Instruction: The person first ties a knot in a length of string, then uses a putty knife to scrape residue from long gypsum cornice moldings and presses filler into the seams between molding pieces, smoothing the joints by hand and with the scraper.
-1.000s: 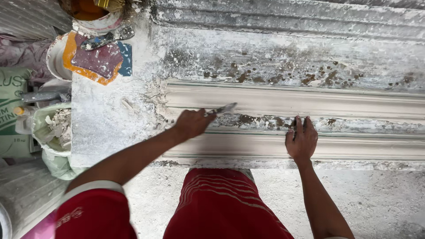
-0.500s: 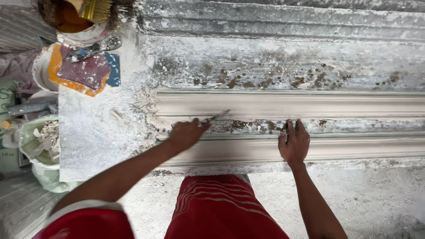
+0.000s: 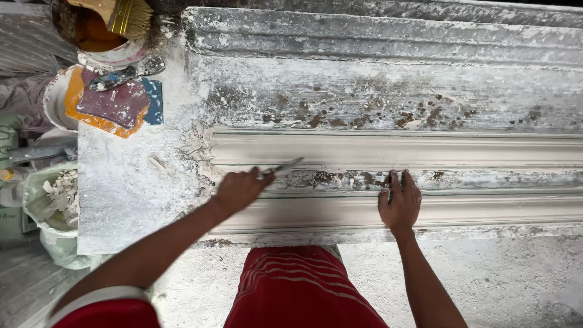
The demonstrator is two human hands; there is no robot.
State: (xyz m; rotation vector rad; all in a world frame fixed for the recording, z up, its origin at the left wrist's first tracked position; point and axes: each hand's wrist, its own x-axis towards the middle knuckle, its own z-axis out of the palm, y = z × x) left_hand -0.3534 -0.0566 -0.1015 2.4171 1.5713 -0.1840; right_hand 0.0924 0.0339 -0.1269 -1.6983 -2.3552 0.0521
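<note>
At the far left edge I see a green printed sack (image 3: 8, 135), mostly cut off, with a pale lower part (image 3: 8, 223) showing further down. Beside it stands a thin clear plastic bag (image 3: 53, 209), open at the top and holding white rubble. I see no signs or screens.

- Plaster moulding (image 3: 395, 209): runs out of the frame's right edge; its far end is unseen.
- Scraper blade (image 3: 284, 168): handle hidden inside the left hand (image 3: 238, 189).
- Brush (image 3: 124, 15), upper left: handle cut by the top edge.
- Bucket (image 3: 54, 212), left edge: partly cropped; contents too small to identify.
</note>
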